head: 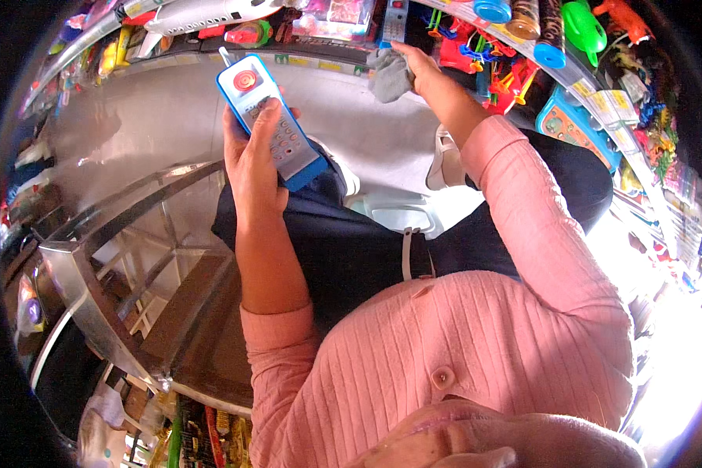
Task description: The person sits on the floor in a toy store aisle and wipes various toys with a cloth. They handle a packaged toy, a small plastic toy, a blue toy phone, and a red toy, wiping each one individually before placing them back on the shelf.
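My left hand [257, 146] grips a blue and white boxed toy phone [286, 137], which has a red round emblem, rows of round buttons and a short pale antenna. The box is tilted over my lap. My right hand [424, 73] holds a crumpled grey cloth [389, 75] near the shelf edge at the top. Just above the cloth, a similar blue box [394, 24] stands on the shelf, close to my right fingertips.
Shelves of toys curve around the top and right, with a white toy airplane [210, 16], a green watering can [584, 32] and blue-lidded tubes [550, 41]. A metal-framed rack [87, 286] stands at the left. Below my knees is a pale plastic stool [400, 213].
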### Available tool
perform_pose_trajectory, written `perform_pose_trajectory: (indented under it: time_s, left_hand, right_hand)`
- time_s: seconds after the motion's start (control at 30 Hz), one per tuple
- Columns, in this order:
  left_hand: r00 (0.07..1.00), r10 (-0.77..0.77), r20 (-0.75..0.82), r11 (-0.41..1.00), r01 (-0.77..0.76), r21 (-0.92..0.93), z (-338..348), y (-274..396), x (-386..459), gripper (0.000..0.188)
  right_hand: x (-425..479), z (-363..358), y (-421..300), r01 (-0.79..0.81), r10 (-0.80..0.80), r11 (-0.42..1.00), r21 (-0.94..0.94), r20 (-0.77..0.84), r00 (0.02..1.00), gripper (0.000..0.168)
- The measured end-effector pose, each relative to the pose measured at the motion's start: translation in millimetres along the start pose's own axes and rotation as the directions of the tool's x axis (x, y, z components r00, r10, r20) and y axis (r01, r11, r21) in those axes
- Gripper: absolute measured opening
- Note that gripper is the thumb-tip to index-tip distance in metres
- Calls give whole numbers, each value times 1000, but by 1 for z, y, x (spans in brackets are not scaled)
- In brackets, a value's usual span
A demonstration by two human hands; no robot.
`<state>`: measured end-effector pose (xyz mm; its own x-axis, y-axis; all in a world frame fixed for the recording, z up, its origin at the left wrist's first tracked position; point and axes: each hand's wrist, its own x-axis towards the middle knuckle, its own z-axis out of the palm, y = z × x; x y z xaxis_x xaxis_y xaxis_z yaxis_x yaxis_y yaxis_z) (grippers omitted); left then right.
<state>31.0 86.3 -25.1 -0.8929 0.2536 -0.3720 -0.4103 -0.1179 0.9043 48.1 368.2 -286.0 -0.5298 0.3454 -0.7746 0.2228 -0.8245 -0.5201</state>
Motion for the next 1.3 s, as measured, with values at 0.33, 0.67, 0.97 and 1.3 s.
perform_pose_trajectory:
  time_s: [0.33,0.67,0.97,1.3]
  left_hand:
    - [1000,-4,26,999,2,53,5,3,1,40]
    - [996,-17,92,993,27,-116,-6,-6,1,38]
    - [969,60,241,969,1,-246,0,-17,1,44]
    - [921,154,357,933,-16,-359,-3,-13,-2,34]
  right_hand:
    - [28,18,-5,14,-161,885,-465,-279,947,68]
    - [-103,18,26,-67,125,927,-370,135,983,46]
    - [-238,58,21,438,171,739,-512,771,614,69]
    - [-263,56,29,595,-42,572,-565,704,709,62]
